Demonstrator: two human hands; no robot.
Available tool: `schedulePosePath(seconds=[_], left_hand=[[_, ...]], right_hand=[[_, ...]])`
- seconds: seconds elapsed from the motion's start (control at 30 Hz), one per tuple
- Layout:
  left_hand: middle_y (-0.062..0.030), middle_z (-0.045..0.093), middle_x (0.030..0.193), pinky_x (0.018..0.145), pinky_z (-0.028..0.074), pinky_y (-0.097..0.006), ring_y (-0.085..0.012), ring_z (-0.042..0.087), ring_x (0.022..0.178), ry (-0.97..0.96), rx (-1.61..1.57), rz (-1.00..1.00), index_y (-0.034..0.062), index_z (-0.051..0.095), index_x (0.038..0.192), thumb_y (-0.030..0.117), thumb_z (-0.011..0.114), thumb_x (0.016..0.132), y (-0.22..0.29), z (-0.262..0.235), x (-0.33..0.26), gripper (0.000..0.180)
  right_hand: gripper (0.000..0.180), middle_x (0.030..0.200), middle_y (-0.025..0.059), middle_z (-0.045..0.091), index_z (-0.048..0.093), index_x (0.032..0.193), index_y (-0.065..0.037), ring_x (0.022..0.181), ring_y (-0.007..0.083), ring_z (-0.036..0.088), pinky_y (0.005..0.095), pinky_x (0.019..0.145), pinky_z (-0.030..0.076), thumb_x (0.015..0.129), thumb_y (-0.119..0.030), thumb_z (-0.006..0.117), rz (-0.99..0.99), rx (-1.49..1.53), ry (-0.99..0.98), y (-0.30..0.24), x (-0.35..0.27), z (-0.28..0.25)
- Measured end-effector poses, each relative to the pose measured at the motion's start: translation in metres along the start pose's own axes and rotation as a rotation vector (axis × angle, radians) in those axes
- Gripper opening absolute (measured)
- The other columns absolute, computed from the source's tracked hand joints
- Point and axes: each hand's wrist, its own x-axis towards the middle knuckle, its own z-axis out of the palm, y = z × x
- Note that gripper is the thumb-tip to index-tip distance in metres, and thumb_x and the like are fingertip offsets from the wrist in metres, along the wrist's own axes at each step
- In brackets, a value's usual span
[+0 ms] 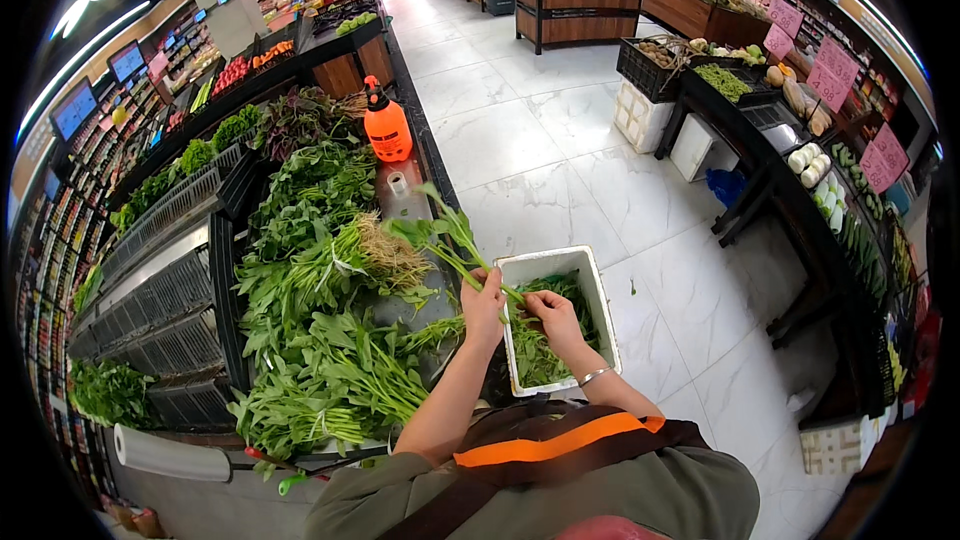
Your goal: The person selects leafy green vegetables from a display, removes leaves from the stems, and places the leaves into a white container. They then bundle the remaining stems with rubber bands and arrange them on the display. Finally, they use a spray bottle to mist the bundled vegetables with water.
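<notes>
Your left hand (484, 305), at the centre of the frame, closes its fingers around a few long, leafy green stems (462, 245), leaves pointing upper left. Your right hand (556, 320), just right of it, has its fingers drawn narrow at the stems' lower ends; whether they grip is hard to tell. Beneath, the white rectangular foam box (606, 325) already holds loose green leaves (538, 358). The work looks partway along: the stems are not yet set down, and a large heap of leafy green bunches (335, 365) remains at centre-left, below the orange plastic spray bottle (388, 132).
</notes>
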Motion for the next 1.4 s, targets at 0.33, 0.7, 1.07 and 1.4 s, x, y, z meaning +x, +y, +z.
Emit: schedulePosePath(seconds=[0.33,0.7,1.07,1.4], left_hand=[[0.0013,0.046,0.074,0.043,0.029,-0.022,-0.0062,0.037,0.050,-0.098,-0.036,0.007,0.0105,0.046,0.091,0.011,0.060,0.092,0.014,-0.009,0.002,0.014],[0.0025,0.045,0.072,0.045,0.024,-0.022,-0.0051,0.035,0.054,0.166,0.041,0.299,0.0064,0.049,0.090,0.008,0.064,0.088,0.126,-0.076,-0.010,0.015],[0.0023,0.047,0.069,0.044,0.026,-0.020,-0.0044,0.035,0.051,0.683,0.310,0.216,0.0001,0.054,0.096,0.016,0.071,0.085,0.141,-0.205,-0.118,0.026],[-0.0115,0.060,0.085,0.074,0.047,-0.036,-0.0251,0.057,0.076,1.031,0.797,0.045,-0.0022,0.055,0.094,0.026,0.079,0.071,0.015,-0.274,-0.106,0.044]], right_hand=[[0.008,0.078,-0.0009,0.059,0.061,0.089,-0.008,0.067,0.0098,0.056,0.0230,0.058,0.046,0.091,-0.015,0.061,0.211,0.147,-0.214,0.006,0.005,-0.019],[0.052,0.133,0.0378,0.038,0.057,0.124,-0.009,0.121,0.0555,0.036,0.0489,0.104,0.034,0.088,-0.046,0.054,-0.273,-1.726,0.278,0.071,0.032,-0.093],[0.031,0.076,0.0179,0.063,0.067,0.072,0.000,0.075,0.0342,0.061,0.0423,0.069,0.048,0.079,-0.030,0.069,-0.516,-1.174,-0.377,0.076,0.043,0.032],[0.026,0.089,0.0169,0.063,0.068,0.085,-0.001,0.086,0.0343,0.060,0.0419,0.077,0.048,0.084,-0.026,0.065,-0.358,-1.124,-0.748,0.098,0.021,0.107]])
